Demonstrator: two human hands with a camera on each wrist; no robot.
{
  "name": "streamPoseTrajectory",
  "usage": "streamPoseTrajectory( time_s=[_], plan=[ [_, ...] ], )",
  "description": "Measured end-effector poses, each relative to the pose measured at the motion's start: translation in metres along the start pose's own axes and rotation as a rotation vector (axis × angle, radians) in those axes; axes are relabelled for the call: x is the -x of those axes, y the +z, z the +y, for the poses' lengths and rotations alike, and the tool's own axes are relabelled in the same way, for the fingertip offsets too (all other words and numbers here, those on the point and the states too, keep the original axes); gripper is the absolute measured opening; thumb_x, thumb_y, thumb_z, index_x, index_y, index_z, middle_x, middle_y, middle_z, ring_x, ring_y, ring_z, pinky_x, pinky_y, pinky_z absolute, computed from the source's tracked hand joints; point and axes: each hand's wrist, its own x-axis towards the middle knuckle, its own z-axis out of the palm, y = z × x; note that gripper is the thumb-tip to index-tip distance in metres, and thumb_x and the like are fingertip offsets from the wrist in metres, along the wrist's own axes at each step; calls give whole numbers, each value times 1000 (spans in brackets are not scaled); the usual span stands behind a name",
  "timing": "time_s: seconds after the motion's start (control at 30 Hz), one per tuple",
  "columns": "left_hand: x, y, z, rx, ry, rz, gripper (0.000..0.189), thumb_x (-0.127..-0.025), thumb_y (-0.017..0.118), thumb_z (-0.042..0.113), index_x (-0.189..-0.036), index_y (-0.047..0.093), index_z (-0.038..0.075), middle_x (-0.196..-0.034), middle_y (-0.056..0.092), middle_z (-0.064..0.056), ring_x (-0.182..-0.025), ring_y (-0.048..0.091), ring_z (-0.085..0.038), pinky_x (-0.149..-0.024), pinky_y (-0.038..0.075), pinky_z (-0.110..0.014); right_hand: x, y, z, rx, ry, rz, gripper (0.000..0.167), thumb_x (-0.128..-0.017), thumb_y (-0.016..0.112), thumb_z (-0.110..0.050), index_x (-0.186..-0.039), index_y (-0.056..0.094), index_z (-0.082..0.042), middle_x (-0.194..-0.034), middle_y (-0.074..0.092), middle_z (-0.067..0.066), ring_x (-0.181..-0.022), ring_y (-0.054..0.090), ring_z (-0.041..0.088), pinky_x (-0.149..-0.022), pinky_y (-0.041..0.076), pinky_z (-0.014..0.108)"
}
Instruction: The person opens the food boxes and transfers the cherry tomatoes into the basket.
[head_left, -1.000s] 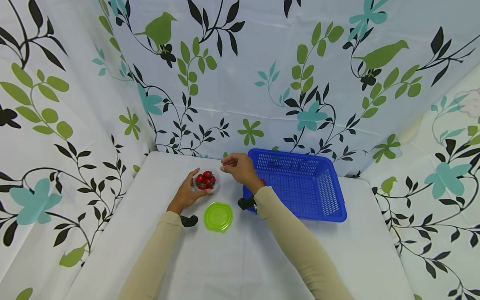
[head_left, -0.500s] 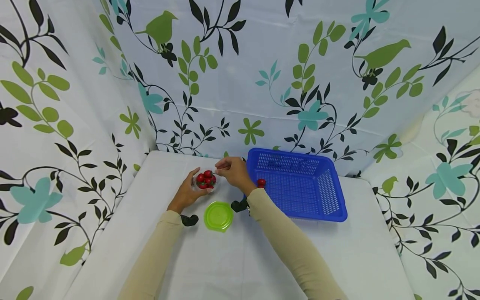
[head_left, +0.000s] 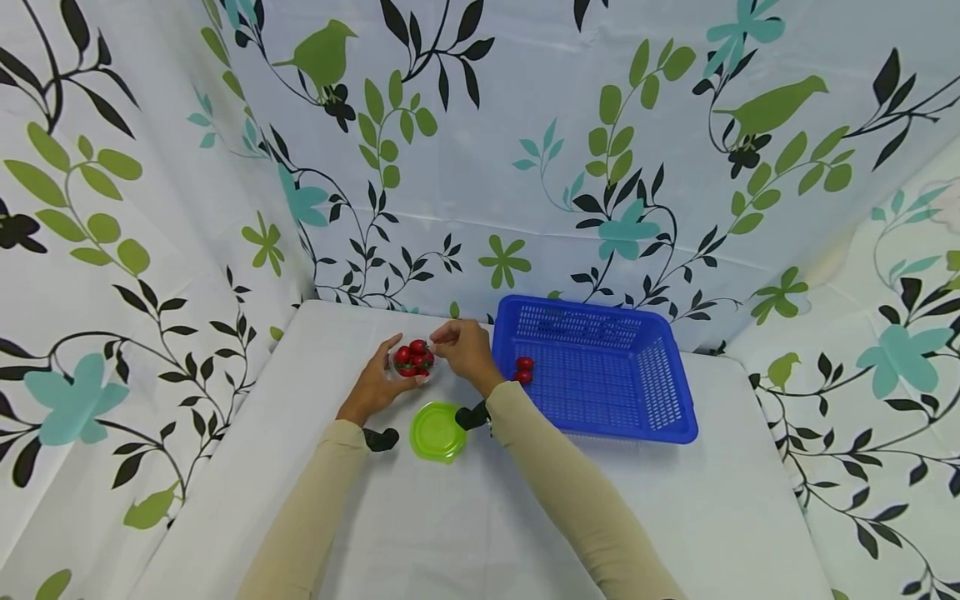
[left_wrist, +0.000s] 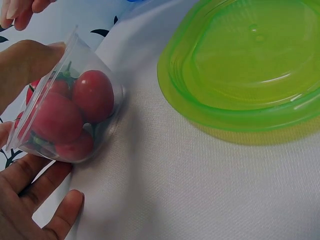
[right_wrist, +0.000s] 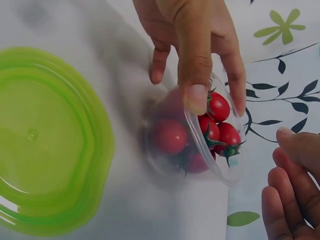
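My left hand (head_left: 382, 383) grips a clear plastic cup (left_wrist: 107, 75) on the table, thumb at the rim and fingers curled round its side. Several cherry tomatoes (right_wrist: 228, 134) with green stems fill it. My right hand (head_left: 465, 352) is beside the cup's open top in the head view, its fingertips close to the rim. In the right wrist view its fingers (right_wrist: 296, 187) are loosely bent, with nothing seen between them and the thumb. A green plastic lid (head_left: 437, 432) lies flat on the table in front of the cup.
A blue plastic basket (head_left: 678, 396) stands on the table to the right of my right hand. Two cherry tomatoes (head_left: 524, 370) lie in its left part. A patterned curtain (head_left: 465, 167) rises behind the white table (head_left: 480, 517).
My right hand has come left and slightly toward me, closer to the cup. The tomatoes in the basket show more fully as the arm uncovers them. My left hand keeps its grip.
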Motion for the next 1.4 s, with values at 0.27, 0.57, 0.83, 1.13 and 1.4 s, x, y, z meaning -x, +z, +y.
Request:
streamPoseTrajectory(
  time_s=[0.27, 0.57, 0.83, 1.13, 1.4],
  plan=[
    [1, -1, 3, 6, -17, -3, 103, -90, 86, 34, -170, 21, 28, -178, 20, -17, -160, 28, -48, -130, 28, -64, 0, 11, 3, 67, -8, 38, 10, -93, 83, -11, -102, 84, -15, -97, 82, -2, -87, 71, 13, -74, 60, 27],
    [2, -2, 3, 6, -25, -7, 104, -90, 86, 38, -170, 20, 28, -177, 21, -19, -160, 26, -48, -130, 27, -65, -2, 23, 3, 90, 57, 66, 10, -91, 85, -13, -100, 85, -17, -97, 81, -3, -91, 70, 15, -72, 56, 27],
    [1, -2, 2, 14, -34, -8, 106, -88, 88, 39, -170, 21, 30, -178, 20, -17, -161, 25, -48, -129, 27, -65, -3, 33, 6, 160, 83, 103, 9, -91, 86, -18, -98, 85, -22, -100, 83, -5, -103, 71, 18, -80, 57, 31],
    [3, -1, 2, 14, -22, -1, 104, -90, 87, 35, -170, 22, 29, -177, 23, -18, -161, 26, -47, -130, 27, -64, -4, 40, 9, 187, 87, 103, 10, -92, 85, -18, -101, 85, -22, -101, 83, -5, -107, 71, 19, -88, 58, 34],
    [2, -1, 3, 8, -8, 1, 103, -91, 86, 35, -170, 21, 26, -176, 24, -19, -160, 27, -47, -130, 27, -64, -4, 44, 9, 215, 79, 85, 11, -92, 84, -16, -102, 85, -22, -103, 83, -3, -110, 71, 19, -98, 58, 37]
  ],
)
